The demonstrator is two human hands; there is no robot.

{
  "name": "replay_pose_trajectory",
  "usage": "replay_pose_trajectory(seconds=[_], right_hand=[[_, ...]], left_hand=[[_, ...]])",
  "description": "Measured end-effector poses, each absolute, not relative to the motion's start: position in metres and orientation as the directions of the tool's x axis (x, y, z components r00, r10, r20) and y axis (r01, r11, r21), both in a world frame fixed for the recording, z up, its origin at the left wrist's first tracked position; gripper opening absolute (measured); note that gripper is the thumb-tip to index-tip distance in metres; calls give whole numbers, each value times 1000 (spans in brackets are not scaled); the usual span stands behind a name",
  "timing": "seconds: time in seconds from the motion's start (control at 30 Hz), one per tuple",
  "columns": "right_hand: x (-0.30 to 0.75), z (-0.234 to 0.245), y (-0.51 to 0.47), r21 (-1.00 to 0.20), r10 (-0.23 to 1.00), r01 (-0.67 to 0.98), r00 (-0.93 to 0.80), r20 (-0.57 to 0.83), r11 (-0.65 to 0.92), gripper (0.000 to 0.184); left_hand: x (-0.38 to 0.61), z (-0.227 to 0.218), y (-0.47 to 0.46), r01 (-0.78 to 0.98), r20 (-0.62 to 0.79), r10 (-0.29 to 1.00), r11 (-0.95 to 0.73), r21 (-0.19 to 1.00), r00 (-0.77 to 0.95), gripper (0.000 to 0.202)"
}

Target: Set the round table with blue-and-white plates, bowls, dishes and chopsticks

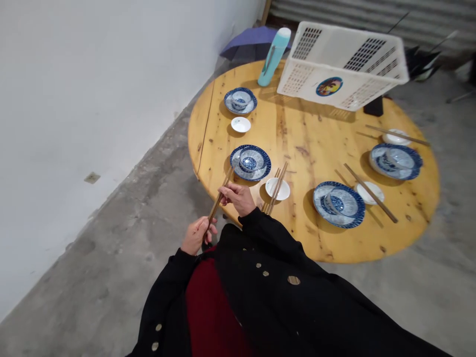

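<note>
Wooden chopsticks (214, 209) slant between my two hands, just off the near left edge of the round table (320, 144). My left hand (196, 234) is closed round their lower end. Higher up, my right hand (237, 197) pinches them with thumb and fingers. Beyond the right hand sits a blue-patterned plate (267, 163) with a bowl (252, 161) on it. A pair of chopsticks (278, 186) rests across a small white dish (283, 192) to the right. How many chopsticks I hold is hard to make out.
More plate-and-bowl settings stand around the table, one front right (320, 203). A white plastic basket (297, 79), a turquoise bottle (273, 59) and a dark phone (374, 106) are at the back. Behind lies a purple umbrella (245, 43); a white wall (92, 89) rises at left.
</note>
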State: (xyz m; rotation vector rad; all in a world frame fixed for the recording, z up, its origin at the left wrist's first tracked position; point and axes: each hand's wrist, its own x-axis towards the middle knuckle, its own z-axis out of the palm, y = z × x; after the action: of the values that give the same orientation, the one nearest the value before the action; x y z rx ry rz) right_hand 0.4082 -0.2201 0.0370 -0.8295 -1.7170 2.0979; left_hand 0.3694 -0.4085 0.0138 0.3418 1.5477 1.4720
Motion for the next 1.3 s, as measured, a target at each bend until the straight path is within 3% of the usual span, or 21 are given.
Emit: replay_pose_trajectory(seconds=[0.57, 0.7, 0.83, 0.97, 1.07, 1.2, 1.3], right_hand=[[306, 6, -225, -927, 593, 150, -730, -338, -343, 44], [263, -11, -210, -889, 661, 141, -620, -423, -436, 42], [233, -21, -182, -896, 770, 92, -478, -423, -435, 39], [215, -20, -151, -923, 835, 66, -405, -372, -379, 36], [207, -13, -136, -939, 877, 65, -342, -338, -337, 36], [200, -4, -130, -945, 917, 22, -233, -322, -326, 37], [195, -1, -120, -935, 921, -16, -179, -345, -353, 38]], left_hand=[[254, -21, -405, -328, -448, 766, 321, 888, -461, 57], [199, -19, -399, -379, -523, 741, 380, 844, -422, 60], [141, -17, -389, -368, -529, 688, 386, 846, -497, 60], [93, -14, -371, -240, -413, 643, 343, 908, -645, 51], [72, -3, -346, -61, -306, 701, 352, 934, -644, 45], [63, 10, -297, 261, -206, 871, 346, 901, -446, 36], [59, 4, -258, 355, -234, 938, 316, 880, -256, 30]])
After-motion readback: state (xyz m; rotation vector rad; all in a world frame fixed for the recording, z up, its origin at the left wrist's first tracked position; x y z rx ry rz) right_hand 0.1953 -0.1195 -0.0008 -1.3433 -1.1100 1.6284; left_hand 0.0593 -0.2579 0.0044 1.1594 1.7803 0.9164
